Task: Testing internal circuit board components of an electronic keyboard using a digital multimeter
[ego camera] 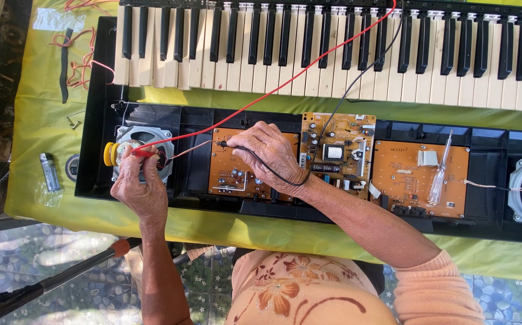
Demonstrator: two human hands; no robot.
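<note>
Over the opened keyboard's black tray (92, 150): my left hand (140, 186), fingers pinched shut on the red probe (143, 153), tip at the left speaker (143, 150). My right hand (267, 153), wrist bent, clamps the black probe (228, 144) over an orange circuit board (237, 174).

A red probe (145, 153) is pinched level in the left grip (137, 186), tip at the speaker (142, 151). A black probe (228, 144) is held in the right grip (267, 153), pointing toward the left grip.

A home repair spot — opened keyboard (333, 54) on a yellow-clothed table (38, 132), flowered floor tiles (508, 301) below
</note>
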